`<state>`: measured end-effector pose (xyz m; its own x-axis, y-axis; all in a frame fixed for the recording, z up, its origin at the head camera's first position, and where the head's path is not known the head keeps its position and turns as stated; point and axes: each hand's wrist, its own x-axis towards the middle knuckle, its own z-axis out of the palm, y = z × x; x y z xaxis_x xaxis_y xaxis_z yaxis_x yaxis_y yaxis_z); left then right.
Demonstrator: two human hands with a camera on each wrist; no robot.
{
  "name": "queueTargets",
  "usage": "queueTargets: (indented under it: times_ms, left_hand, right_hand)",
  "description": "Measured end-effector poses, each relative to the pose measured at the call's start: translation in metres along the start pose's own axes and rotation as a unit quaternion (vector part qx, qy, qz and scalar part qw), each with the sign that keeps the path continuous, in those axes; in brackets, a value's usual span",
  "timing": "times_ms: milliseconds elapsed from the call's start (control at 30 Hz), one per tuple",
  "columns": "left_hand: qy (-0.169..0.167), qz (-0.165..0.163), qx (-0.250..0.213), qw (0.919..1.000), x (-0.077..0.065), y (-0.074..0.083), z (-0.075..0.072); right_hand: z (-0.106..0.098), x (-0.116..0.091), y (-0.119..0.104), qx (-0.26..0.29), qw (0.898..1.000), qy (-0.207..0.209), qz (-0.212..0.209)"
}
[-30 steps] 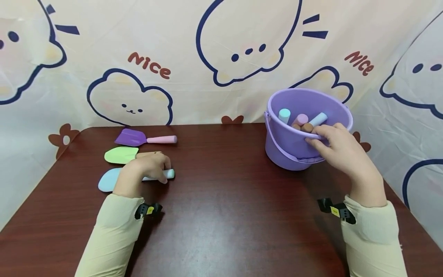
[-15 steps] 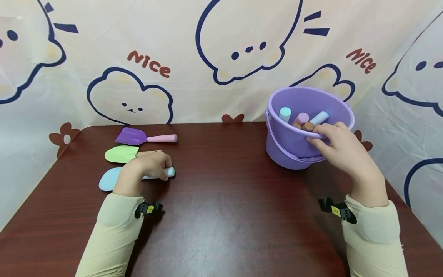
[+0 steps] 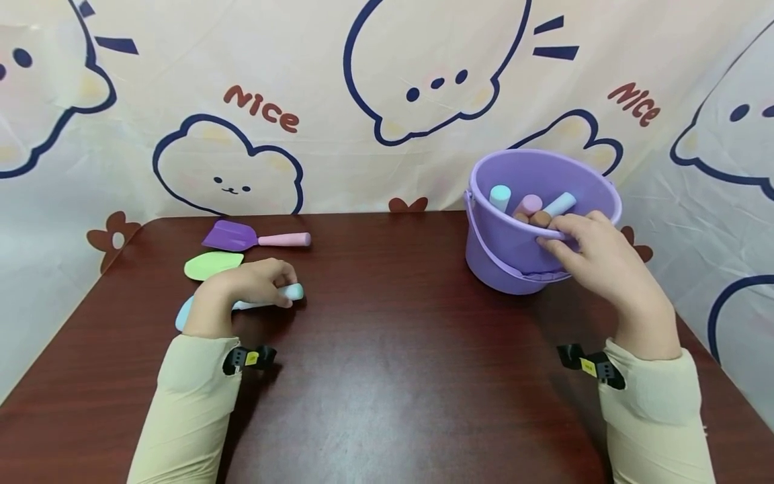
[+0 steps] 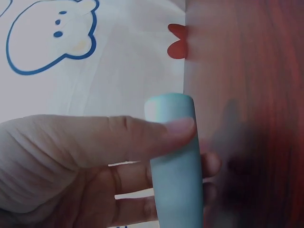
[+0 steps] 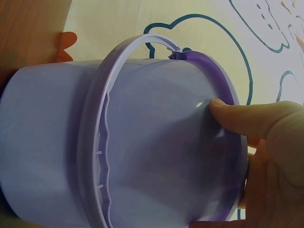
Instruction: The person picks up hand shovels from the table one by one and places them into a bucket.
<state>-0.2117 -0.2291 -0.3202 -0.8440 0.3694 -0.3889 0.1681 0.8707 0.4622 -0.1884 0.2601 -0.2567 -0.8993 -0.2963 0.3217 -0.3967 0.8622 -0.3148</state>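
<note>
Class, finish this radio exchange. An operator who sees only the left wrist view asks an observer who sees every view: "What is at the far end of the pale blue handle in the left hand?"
Observer: A light blue blade; the left hand and wrist hide the part between.
Operator: Are other tools nearby?
Observer: Yes. Beyond it on the table lies a purple-bladed shovel with a pink handle.
Operator: What is the right hand doing?
Observer: The right hand grips a purple bucket near its top.

Wide tbl (image 3: 387, 349) gap btwn blue shovel (image 3: 293, 292) & bucket (image 3: 517, 243), tall obst. R
</note>
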Motion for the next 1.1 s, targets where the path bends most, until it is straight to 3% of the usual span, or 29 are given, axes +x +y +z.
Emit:
queueTargets:
  times_ms: [300,700,1100]
  left_hand:
    - [0.004,0.021,-0.031,0.9993,-0.003,-0.003,-0.001]
    - [0.025,0.045,-0.013,0.9986,-0.003,-0.008,-0.005]
    - [0.045,0.066,-0.060,0.9950,-0.013,-0.013,-0.009]
  right_hand:
    - [-0.001,0.000,0.000,0.003,1.000,-0.002,0.006]
    - [-0.001,0.002,0.001,0.001,1.000,-0.004,0.004]
    - [-0.001,0.002,0.001,0.003,1.000,-0.007,0.006]
